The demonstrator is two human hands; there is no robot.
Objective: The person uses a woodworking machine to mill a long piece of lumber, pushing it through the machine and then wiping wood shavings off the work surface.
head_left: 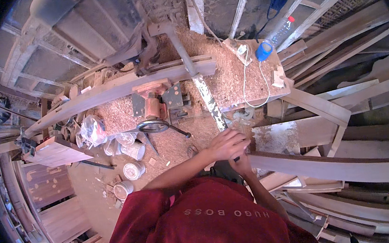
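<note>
The metal bar point(208, 99), flaked with white paint, slants from upper centre to mid-frame, ending at the left hand point(229, 144), its fingers curled together around it. The right hand point(241, 164) sits just below, finger state unclear. A red vise point(153, 107) and wooden beam point(121, 92) lie left of the bar.

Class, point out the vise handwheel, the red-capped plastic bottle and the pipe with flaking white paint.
Vise handwheel point(153, 126): head view, near its hub.
Red-capped plastic bottle point(281, 32): head view, on its clear body.
Pipe with flaking white paint point(208, 100): head view, on its painted section.
</note>
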